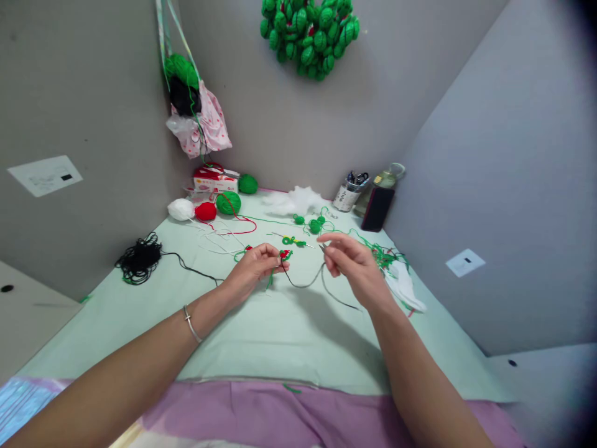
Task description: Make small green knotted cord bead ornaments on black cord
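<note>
Head view: the left hand (254,264) pinches a small red and green crocheted piece (284,254) between thumb and fingertips, just above the pale green desk (280,336). The right hand (352,264), near it, has its fingers closed on a thin black yarn strand (305,283) that sags between both hands. A black yarn tangle (140,258) lies well apart to the left, and a red yarn ball (206,211) sits farther back.

Bright even light, soft shadows, warped dark edges
</note>
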Demonstrator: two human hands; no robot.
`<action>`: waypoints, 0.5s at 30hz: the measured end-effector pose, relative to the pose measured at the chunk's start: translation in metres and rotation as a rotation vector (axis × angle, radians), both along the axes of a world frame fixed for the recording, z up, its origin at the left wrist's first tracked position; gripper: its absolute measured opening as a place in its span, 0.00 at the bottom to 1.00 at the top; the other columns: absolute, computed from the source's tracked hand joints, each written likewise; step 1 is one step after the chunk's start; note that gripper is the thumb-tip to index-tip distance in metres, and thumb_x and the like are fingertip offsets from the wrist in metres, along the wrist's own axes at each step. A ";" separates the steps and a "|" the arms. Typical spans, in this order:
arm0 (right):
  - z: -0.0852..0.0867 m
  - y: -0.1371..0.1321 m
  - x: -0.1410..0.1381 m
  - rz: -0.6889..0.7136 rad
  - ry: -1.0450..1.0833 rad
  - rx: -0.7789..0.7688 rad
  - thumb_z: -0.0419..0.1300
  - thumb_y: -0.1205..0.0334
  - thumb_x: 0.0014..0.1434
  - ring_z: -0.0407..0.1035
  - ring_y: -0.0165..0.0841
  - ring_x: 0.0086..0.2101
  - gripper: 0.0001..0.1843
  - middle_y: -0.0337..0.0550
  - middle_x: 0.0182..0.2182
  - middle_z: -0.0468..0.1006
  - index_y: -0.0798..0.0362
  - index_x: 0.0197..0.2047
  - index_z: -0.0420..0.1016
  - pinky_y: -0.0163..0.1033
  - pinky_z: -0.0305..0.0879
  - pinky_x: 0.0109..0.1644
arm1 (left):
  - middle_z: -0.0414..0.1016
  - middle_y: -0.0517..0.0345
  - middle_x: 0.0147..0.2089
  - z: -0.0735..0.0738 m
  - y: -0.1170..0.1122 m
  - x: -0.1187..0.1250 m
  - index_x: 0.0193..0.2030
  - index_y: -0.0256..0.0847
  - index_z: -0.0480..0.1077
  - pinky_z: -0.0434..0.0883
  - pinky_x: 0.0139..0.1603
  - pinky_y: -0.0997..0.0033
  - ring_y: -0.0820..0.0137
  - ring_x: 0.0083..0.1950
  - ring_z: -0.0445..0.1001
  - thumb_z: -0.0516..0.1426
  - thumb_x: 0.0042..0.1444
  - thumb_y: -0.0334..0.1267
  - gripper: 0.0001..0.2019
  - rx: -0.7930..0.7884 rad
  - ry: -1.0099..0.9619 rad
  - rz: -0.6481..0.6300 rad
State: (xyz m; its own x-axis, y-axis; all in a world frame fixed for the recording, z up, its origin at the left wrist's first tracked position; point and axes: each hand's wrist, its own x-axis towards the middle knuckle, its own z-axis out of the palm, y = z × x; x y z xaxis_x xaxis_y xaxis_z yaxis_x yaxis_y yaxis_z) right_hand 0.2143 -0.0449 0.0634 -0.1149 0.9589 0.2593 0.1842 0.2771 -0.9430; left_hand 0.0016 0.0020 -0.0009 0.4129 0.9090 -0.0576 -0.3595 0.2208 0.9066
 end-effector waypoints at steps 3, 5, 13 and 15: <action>-0.020 0.009 -0.013 0.000 -0.142 -0.042 0.59 0.55 0.60 0.62 0.27 0.25 0.13 0.35 0.24 0.67 0.54 0.44 0.75 0.34 0.61 0.30 | 0.77 0.59 0.36 0.004 -0.005 0.001 0.40 0.40 0.68 0.70 0.53 0.63 0.68 0.41 0.79 0.66 0.49 0.36 0.14 0.012 -0.041 -0.033; -0.030 0.011 -0.021 0.013 -0.177 -0.066 0.60 0.53 0.60 0.63 0.28 0.26 0.14 0.36 0.24 0.68 0.55 0.42 0.75 0.34 0.60 0.30 | 0.77 0.57 0.39 0.004 -0.007 0.002 0.45 0.41 0.68 0.70 0.53 0.63 0.68 0.42 0.78 0.66 0.50 0.36 0.16 0.033 -0.047 -0.083; -0.040 0.013 -0.023 0.023 -0.252 -0.063 0.61 0.52 0.59 0.61 0.28 0.25 0.13 0.37 0.24 0.69 0.55 0.36 0.75 0.34 0.56 0.28 | 0.74 0.56 0.43 0.003 -0.005 -0.001 0.42 0.40 0.73 0.70 0.51 0.64 0.69 0.43 0.77 0.64 0.54 0.41 0.12 0.119 0.076 -0.220; -0.041 0.013 -0.021 0.023 -0.256 -0.046 0.61 0.52 0.59 0.61 0.27 0.26 0.13 0.37 0.24 0.70 0.55 0.36 0.76 0.34 0.55 0.28 | 0.74 0.57 0.41 0.002 -0.003 -0.002 0.40 0.39 0.73 0.70 0.49 0.66 0.70 0.40 0.76 0.64 0.54 0.43 0.12 0.139 0.120 -0.211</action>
State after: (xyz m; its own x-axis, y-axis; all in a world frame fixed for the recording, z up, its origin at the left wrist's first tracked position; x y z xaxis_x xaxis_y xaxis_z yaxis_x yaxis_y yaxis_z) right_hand 0.1934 -0.0319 0.0227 -0.1931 0.9654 0.1755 0.4123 0.2421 -0.8783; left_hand -0.0003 -0.0014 0.0010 0.5914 0.8063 0.0017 -0.2073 0.1500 0.9667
